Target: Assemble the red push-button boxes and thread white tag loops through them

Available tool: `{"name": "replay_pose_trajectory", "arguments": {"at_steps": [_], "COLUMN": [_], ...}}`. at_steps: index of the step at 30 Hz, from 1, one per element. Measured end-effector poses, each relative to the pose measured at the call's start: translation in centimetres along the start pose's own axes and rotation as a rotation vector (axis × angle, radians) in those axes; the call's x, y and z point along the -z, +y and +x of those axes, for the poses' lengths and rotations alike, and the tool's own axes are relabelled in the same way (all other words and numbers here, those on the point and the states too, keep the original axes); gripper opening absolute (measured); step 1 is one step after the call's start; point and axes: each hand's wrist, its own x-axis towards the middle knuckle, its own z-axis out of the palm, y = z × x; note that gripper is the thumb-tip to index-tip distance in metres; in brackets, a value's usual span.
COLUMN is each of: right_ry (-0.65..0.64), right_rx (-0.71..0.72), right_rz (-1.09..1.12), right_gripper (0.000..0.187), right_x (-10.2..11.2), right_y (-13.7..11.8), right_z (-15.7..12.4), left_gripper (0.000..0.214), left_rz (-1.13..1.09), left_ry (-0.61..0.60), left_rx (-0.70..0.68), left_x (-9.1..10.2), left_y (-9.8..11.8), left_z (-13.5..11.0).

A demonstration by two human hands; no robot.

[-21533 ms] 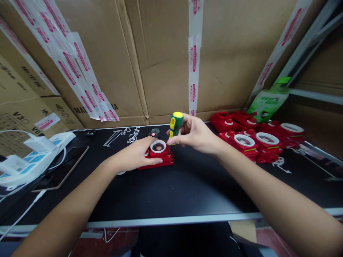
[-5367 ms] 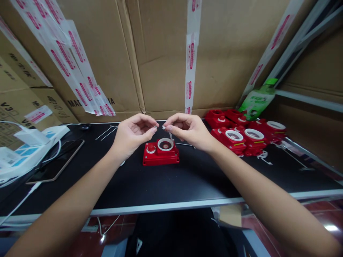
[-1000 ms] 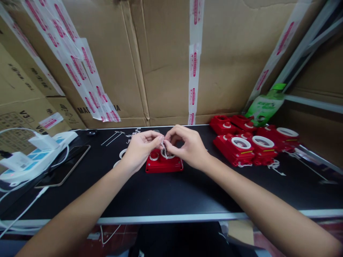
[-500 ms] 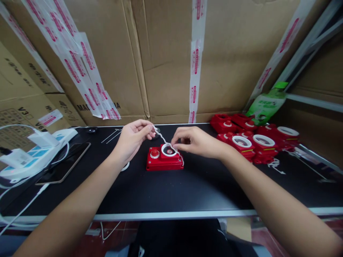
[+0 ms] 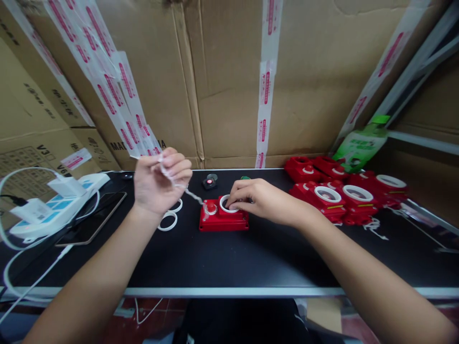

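A red box-shaped device (image 5: 224, 225) lies on the black table, with a red button (image 5: 211, 207) on its left and a white ring (image 5: 222, 204) around its round opening. My left hand (image 5: 161, 184) is raised to the left, fingers closed around a twisted white cord (image 5: 193, 195). That cord runs slanting down to the device near the button. My right hand (image 5: 263, 198) has its fingertips bent together at the opening, over the white ring; what they pinch, if anything, is hidden.
Several similar red devices (image 5: 358, 203) are grouped at right, before a green bottle (image 5: 362, 143). Loose white rings (image 5: 168, 229) and a small black part (image 5: 210, 182) lie near my hands. A power strip (image 5: 50, 210) and phone (image 5: 93, 222) are at left; cardboard (image 5: 229, 95) stands behind.
My left hand has moved left and up, turning over and drawing the cord across the button. My right hand's fingertips have come down to the opening. The loose rings are now uncovered.
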Motion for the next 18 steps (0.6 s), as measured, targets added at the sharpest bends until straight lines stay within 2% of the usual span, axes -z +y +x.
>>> {"name": "replay_pose_trajectory", "arguments": {"at_steps": [3,7,10,13,18], "right_ry": [0.005,0.008,0.009,0.009,0.017], "right_rx": [-0.013,-0.025,-0.027,-0.019,-0.009], "right_rz": [-0.041,-0.085,-0.105,-0.078,-0.081], "right_gripper": [0.018,0.018,0.015,0.014,0.016], "right_x": [-0.1,-0.2,-0.1,0.0,0.0], "right_y": [-0.2,-0.5,-0.6,-0.4,0.0], "right_z": [0.0,0.0,0.0,0.1,0.1], "left_gripper": [0.019,0.013,0.013,0.016,0.021], "left_rz": [0.012,0.485,0.816,1.035,1.103], "left_ry": [-0.05,-0.116,-0.127,-0.157,-0.239], "left_rx": [0.0,0.162,0.172,0.176,0.274], "left_x": [0.1,1.0,1.4,1.4,1.3], "left_y": [1.4,0.5,-1.1,-2.2,-2.9], "left_z": [0.0,0.4,0.3,0.1,-0.4]}}
